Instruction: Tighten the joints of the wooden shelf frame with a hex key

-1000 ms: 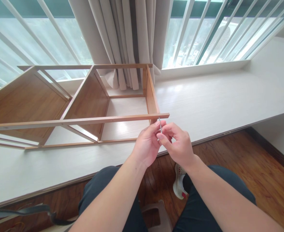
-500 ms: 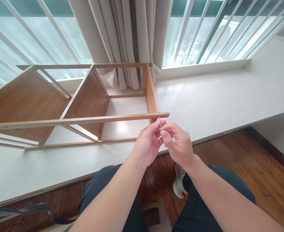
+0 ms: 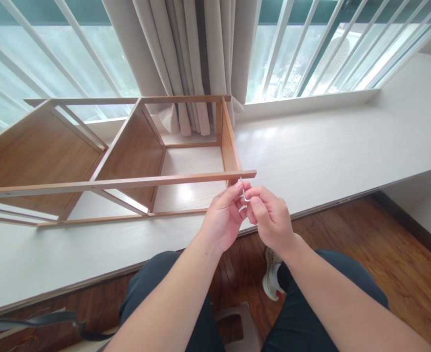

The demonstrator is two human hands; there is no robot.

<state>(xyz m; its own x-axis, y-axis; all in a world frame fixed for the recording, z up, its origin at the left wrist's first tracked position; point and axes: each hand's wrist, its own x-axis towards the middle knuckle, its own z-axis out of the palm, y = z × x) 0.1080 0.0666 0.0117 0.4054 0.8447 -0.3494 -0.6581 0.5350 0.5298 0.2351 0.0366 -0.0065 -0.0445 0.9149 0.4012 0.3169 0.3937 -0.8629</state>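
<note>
A wooden shelf frame [image 3: 171,179] lies on its side on the white ledge. At the right end of its front rail, a thin silver L-shaped hex key [image 3: 243,190] points up with its tip against the rail's near side. My left hand [image 3: 225,215] is closed, thumb and fingers pinching the long arm of the key near its tip. My right hand [image 3: 272,217] is also closed, thumb and index finger gripping the short bent arm. Whatever screw the tip meets is too small to make out.
The white ledge [image 3: 311,142] runs along barred windows [image 3: 303,49], with a grey curtain [image 3: 186,58] hanging behind the frame. Below are my knees, a shoe [image 3: 272,276], a stool [image 3: 243,325] and the wooden floor [image 3: 333,244]. A dark strap [image 3: 35,320] crosses the lower left.
My right hand has turned the hex key slightly, so its bent short arm now shows between my fingers. My left hand and the shelf frame have stayed in place.
</note>
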